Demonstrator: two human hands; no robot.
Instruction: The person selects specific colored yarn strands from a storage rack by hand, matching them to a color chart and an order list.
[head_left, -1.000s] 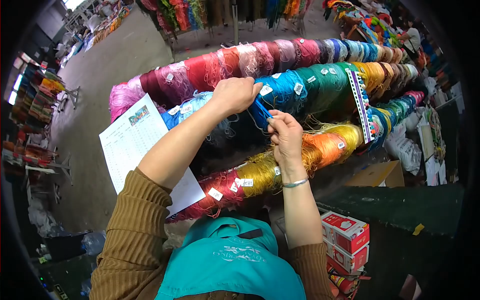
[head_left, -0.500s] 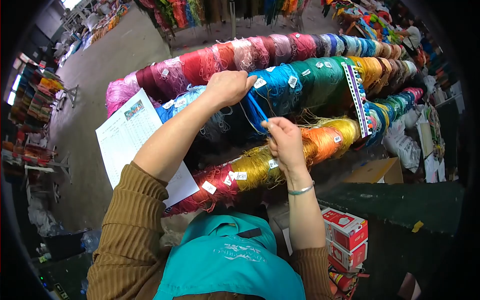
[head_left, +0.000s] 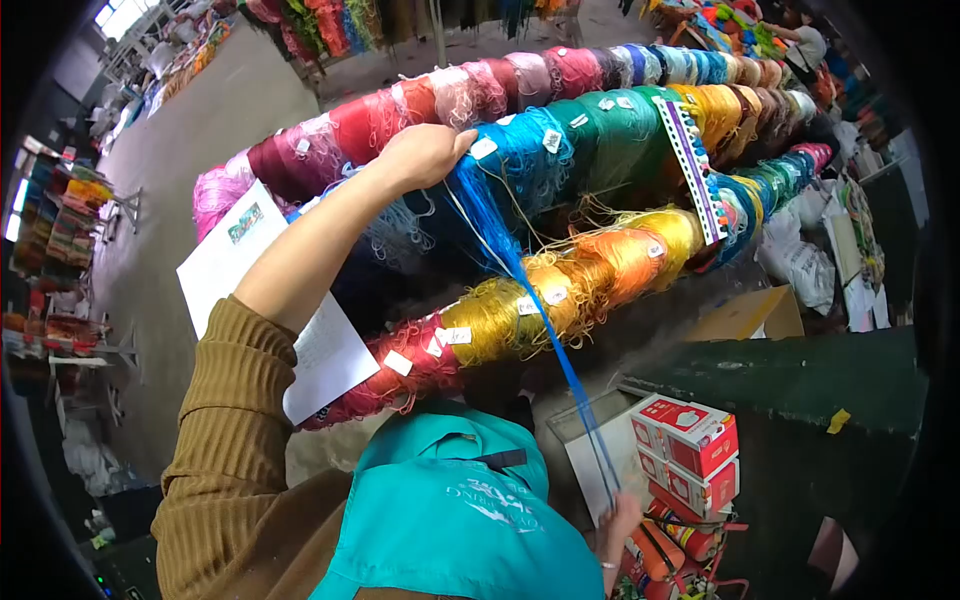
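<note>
A row of blue thread hanks (head_left: 530,165) hangs on the middle bar, with small white tags on it. My left hand (head_left: 425,157) is closed at the top of a bright blue hank, thumb close to a white tag (head_left: 483,148). From there long blue strands (head_left: 565,360) stretch down to my right hand (head_left: 618,520), which is closed around their lower end near the bottom of the view. Beneath my left forearm a printed sheet of paper (head_left: 330,360) lies against the thread rows.
Yellow and orange thread hanks (head_left: 590,265) fill the nearer bar; pink and red ones (head_left: 380,115) run along the far bar. A punched card with thread samples (head_left: 690,170) lies across the rows. Red-and-white boxes (head_left: 690,435) and red fire extinguishers (head_left: 660,550) stand at the right.
My right hand has pulled down and toward me, drawing the blue strands out long from the row. My left hand stays at the top of the blue hank.
</note>
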